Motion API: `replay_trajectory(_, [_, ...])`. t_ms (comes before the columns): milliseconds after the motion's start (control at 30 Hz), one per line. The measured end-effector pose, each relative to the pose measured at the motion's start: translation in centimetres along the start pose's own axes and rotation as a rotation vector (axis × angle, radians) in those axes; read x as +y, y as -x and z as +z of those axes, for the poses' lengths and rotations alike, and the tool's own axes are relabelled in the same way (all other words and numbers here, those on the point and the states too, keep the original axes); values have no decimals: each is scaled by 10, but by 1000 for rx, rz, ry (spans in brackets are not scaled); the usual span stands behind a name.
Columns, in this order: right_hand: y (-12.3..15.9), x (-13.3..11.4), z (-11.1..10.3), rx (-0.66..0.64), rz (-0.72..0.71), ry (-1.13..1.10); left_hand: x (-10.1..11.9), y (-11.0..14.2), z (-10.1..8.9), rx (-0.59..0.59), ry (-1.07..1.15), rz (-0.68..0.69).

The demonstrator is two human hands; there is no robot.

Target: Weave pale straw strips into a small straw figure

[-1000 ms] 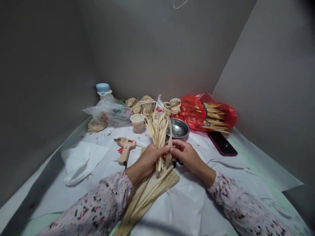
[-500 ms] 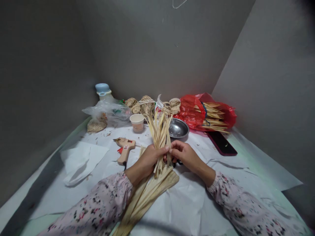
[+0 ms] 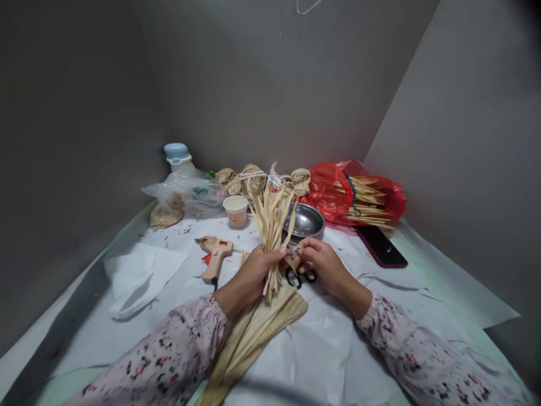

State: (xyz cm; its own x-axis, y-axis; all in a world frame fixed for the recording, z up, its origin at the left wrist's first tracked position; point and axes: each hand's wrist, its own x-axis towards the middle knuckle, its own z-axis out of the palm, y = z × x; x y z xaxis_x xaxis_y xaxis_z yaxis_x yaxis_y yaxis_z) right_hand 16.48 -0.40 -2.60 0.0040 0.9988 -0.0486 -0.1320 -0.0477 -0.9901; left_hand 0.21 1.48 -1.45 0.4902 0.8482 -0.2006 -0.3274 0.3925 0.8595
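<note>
My left hand (image 3: 251,276) is clamped on 1 dry-leaf bundle (image 3: 271,225) at frame centre, long axis near-vertical. My right hand (image 3: 324,270), immediately right, has fingertips together on 1 strip (image 3: 292,263).

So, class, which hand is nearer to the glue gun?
Left. The left hand, gripping the bundle of pale strips, is just to the right of the glue gun; the right hand is farther off on the same side, beyond the bundle.

Blue-lidded bottle (image 3: 180,161) behind a clear plastic bag (image 3: 195,187), small pale cup (image 3: 235,213), dark-screened phone (image 3: 382,247) lying flat
</note>
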Motion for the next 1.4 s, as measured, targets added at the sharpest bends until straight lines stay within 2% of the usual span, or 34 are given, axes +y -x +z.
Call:
replay_trajectory(133, [-3,-4,-9,-15,29,-285,3,-3,-4,12,146,-8])
replay_trajectory(200, [-7,-7,-20,25,12,-410,5,-4,-5,30,223,0])
replay_trajectory(433, [-25,-26,-76,378,-254,-749,12,-6,-5,135,380,30])
replay_trajectory(533, [-29,-32,-91,494,-348,-882,13,-5,-4,148,401,43])
replay_trajectory(600, [-31,-33,-93,532,-394,-876,14,-5,-4,140,415,54])
replay_trajectory(700, [-31,-31,-83,511,-347,-785,13,-5,-3,119,413,66])
replay_trajectory(767, [-27,-27,-66,421,-266,-694,12,-5,-2,92,384,83])
replay_trajectory(833, [-19,-22,-44,163,-142,-451,10,-5,-1,68,332,98])
replay_trajectory(900, [-9,-16,-21,-40,-70,-222,8,-4,0,60,262,91])
replay_trajectory(967, [0,-12,-3,-109,-54,-43,4,-3,0,41,208,73])
replay_trajectory(1100, [7,-4,15,-111,-49,112,-3,-2,1,-31,113,88])
replay_trajectory(1233, [7,-3,18,-64,-128,142,-1,3,5,3,-86,175])
replay_trajectory(1300, [8,-5,17,-32,-181,160,7,6,9,28,-230,280])
replay_trajectory(1400, [8,-8,15,44,-245,195,22,11,11,125,-444,472])
